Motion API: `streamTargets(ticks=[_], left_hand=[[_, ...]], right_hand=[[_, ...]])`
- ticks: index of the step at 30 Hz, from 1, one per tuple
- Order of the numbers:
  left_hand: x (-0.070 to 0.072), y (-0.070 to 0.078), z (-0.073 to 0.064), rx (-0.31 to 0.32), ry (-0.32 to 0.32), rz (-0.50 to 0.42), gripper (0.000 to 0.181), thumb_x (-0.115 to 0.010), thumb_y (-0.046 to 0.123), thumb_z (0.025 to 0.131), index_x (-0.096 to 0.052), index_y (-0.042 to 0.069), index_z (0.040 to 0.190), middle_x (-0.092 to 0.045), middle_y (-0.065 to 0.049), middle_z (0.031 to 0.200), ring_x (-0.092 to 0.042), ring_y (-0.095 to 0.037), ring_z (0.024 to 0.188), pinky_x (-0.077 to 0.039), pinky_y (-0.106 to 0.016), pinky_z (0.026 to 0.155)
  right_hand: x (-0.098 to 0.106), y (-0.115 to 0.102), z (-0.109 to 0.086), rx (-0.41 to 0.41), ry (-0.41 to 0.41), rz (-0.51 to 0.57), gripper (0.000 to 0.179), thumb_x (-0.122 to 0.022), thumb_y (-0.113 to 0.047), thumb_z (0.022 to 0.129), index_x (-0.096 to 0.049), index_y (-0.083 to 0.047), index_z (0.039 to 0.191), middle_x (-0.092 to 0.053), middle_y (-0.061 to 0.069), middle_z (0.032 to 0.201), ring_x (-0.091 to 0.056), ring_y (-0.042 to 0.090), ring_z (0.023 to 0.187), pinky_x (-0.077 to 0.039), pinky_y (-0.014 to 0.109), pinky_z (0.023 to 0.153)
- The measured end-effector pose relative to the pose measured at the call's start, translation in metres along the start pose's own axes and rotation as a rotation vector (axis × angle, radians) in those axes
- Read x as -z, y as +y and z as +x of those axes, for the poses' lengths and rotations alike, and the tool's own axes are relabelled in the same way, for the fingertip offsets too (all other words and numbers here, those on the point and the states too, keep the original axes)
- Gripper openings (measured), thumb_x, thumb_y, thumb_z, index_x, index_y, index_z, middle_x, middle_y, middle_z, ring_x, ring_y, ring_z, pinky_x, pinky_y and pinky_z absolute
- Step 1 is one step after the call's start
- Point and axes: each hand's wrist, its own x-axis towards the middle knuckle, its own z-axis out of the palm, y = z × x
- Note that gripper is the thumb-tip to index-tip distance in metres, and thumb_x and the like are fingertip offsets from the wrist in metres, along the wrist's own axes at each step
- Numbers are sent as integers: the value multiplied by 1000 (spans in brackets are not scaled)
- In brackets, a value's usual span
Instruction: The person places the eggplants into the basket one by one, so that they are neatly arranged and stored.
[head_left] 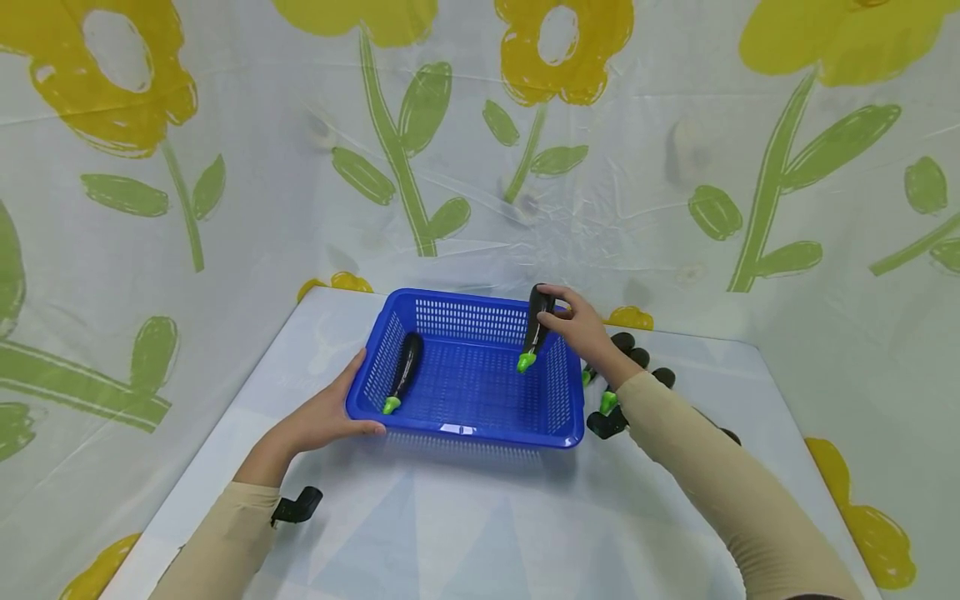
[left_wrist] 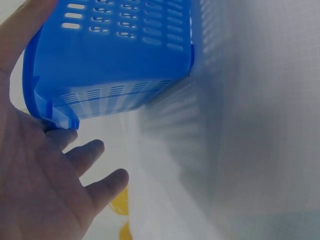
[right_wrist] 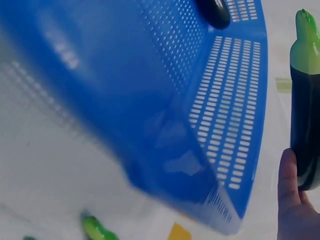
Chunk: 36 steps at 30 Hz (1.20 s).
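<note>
A blue plastic basket (head_left: 465, 437) with slotted walls stands on the table. Inside it, along the left wall, lies a dark eggplant (head_left: 408, 363) with a green stem end. My right hand (head_left: 581, 327) pinches a second eggplant (head_left: 537, 321) by its dark end, over the right part of the basket, its green stem (right_wrist: 306, 47) pointing down in the head view. My left hand (head_left: 324, 421) rests against the basket's front left corner. Its thumb lies along the front side, and its other fingers (left_wrist: 107, 187) reach along the left side, extended and spread.
Several more eggplants (head_left: 663, 377) lie on the table right of the basket, partly hidden by my right forearm. The pale table (head_left: 450, 533) meets a flower-printed curtain (head_left: 630, 183) behind and at both sides. A black wrist mount (head_left: 298, 506) sticks out from my left sleeve.
</note>
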Motion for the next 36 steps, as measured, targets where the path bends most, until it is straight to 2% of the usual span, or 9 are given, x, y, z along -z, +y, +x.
streamTargets(ticks=[4, 6, 15, 21, 25, 31, 36], left_hand=[[0, 0, 0, -4, 0, 6, 122, -77, 53, 67, 12, 29, 148, -1, -9, 156, -17, -41, 137, -27, -63, 101], [1, 1, 0, 3, 2, 3, 123, -77, 54, 66, 12, 32, 148, -2, -8, 156, -18, -40, 137, -27, -62, 101], [4, 2, 0, 10, 1, -3, 122, -77, 54, 66, 11, 31, 148, -2, -6, 156, -17, -38, 138, -27, -62, 102], [3, 1, 0, 13, -2, -8, 123, -76, 55, 66, 11, 31, 148, -1, -7, 156, -16, -39, 138, -27, -63, 101], [2, 0, 0, 11, -2, -13, 122, -76, 56, 66, 11, 32, 148, -2, -6, 156, -16, -38, 138, -27, -62, 101], [1, -1, 0, 1, -7, -16, 122, -77, 54, 67, 12, 31, 148, -1, -7, 156, -16, -38, 138, -27, -62, 101], [2, 1, 0, -13, -9, -16, 122, -77, 52, 68, 11, 26, 149, -2, -9, 156, -16, -40, 138, -26, -63, 101]], right_hand=[[-7, -4, 5, -8, -17, 14, 46, -61, -32, 90, -48, -29, 134, -38, 2, 141, -53, 29, 113, -41, 51, 96], [-9, -5, 7, -17, -26, 16, 46, -61, -34, 89, -49, -31, 133, -39, 1, 140, -53, 28, 113, -42, 50, 95], [-25, -10, 15, -4, -56, -50, 47, -62, -30, 89, -49, -28, 134, -38, 4, 141, -55, 29, 110, -46, 46, 91], [-41, -14, 22, -11, -102, 7, 46, -63, -25, 89, -49, -25, 133, -38, 5, 140, -55, 31, 111, -47, 46, 90], [-52, -15, 26, 1, -128, 56, 45, -62, -18, 90, -49, -20, 133, -38, 7, 139, -58, 29, 106, -51, 40, 86], [-65, -16, 29, 16, -136, 21, 45, -64, -16, 88, -51, -16, 131, -41, 8, 134, -61, 23, 96, -53, 33, 80], [-75, -16, 34, -26, -157, 33, 44, -65, -17, 87, -53, -20, 129, -42, 5, 134, -60, 24, 100, -52, 37, 82]])
